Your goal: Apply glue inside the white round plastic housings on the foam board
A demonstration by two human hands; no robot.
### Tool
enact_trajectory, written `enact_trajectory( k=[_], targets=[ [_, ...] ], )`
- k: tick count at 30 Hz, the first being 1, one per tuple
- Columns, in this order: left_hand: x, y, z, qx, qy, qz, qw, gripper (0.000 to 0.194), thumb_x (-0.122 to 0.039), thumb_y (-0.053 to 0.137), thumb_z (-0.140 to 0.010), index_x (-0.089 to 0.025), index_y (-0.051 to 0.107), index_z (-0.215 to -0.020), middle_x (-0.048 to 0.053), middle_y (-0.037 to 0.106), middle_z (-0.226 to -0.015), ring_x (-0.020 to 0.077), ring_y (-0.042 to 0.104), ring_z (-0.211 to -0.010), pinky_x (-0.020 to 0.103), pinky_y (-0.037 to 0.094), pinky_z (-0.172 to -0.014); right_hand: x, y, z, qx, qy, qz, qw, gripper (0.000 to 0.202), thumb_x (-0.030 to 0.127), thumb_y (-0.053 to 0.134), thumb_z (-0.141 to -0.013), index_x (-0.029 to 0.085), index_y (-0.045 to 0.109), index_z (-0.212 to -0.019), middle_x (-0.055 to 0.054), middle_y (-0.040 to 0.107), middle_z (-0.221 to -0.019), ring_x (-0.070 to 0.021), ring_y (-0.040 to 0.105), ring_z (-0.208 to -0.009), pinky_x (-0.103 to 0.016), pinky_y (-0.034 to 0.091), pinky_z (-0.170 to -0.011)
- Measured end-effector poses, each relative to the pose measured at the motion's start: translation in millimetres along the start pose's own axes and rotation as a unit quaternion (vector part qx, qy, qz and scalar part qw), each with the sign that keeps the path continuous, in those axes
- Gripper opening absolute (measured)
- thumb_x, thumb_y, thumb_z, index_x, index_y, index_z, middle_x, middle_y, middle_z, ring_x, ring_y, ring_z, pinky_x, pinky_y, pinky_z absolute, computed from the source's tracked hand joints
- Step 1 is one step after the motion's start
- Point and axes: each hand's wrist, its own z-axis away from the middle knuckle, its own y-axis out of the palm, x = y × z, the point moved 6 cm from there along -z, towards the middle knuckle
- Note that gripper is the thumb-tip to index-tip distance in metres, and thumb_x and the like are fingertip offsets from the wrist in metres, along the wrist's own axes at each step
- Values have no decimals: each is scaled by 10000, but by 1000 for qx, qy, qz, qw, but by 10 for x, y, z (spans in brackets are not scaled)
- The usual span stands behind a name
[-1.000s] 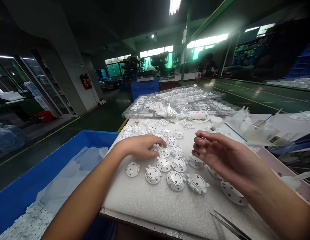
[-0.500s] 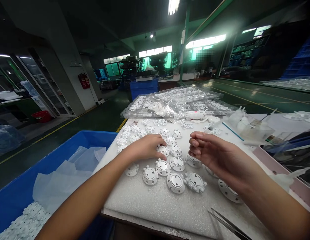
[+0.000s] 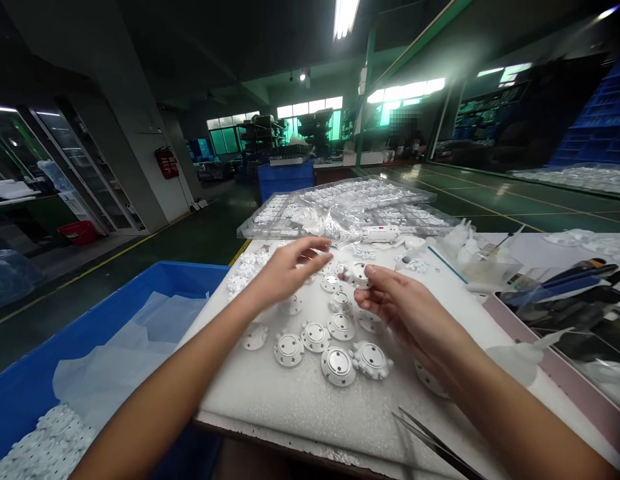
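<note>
My right hand (image 3: 405,300) pinches a round white plastic part (image 3: 359,273) between thumb and fingers, lifted above the foam-covered table (image 3: 270,413). My left hand (image 3: 295,267) hovers left of it, with thumb and fingers apart and nothing between them. Below both hands lie several more white discs, each with a ring, dark holes and small knobs at the rim, such as a front disc (image 3: 339,365) and a knobbed disc (image 3: 373,360). Discs under my left hand are partly hidden. A pair of tweezers (image 3: 430,440) lies at the front right.
On the left stands a blue crate (image 3: 190,273) holding white sheets and perforated white parts. Clear trays (image 3: 375,190) of white parts are stacked at the table's back. At right are a pink-edged box (image 3: 520,327) of tools and squeeze bottles (image 3: 463,240).
My right hand has moved left and now holds a white disc part above the table. My left hand has risen away from the discs and its fingers have opened out.
</note>
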Motion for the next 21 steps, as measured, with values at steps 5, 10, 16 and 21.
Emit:
enact_trajectory(
  k=[5,10,16,21],
  targets=[
    [370,-91,-415,96,-133,-177,970,439,-400,269,-935,-236,468,-1291,89,520,-1325,230,554,-1106,327,472,-840,324,-285,-16,-121,-165,-42,978,277,402,646,-794,154,562,-886,-15,600,-734,-110,606,-676,-195,506,-640],
    [612,193,-870,271,-186,-243,913,448,-411,634,-712,-268,614,-1136,83,609,-1217,270,626,-950,350,485,-770,486,-320,64,-136,-277,-20,951,310,414,624,-811,171,558,-992,-18,601,-728,-132,589,-643,-263,484,-609],
    [660,460,-1027,368,-216,-277,861,507,-366,670,-637,-289,602,-1133,104,563,-1265,224,672,-757,386,504,-740,814,-392,457,-198,-534,-69,819,187,300,513,-886,180,524,-1029,-54,641,-912,-122,551,-547,-305,441,-525],
    [561,555,-930,386,-211,-277,854,696,-568,514,-754,-371,313,-1390,117,424,-1411,209,662,-795,380,509,-740,937,-508,535,-234,-550,-86,797,105,265,477,-894,223,538,-969,-66,646,-910,-134,526,-510,-335,414,-509]
  ],
)
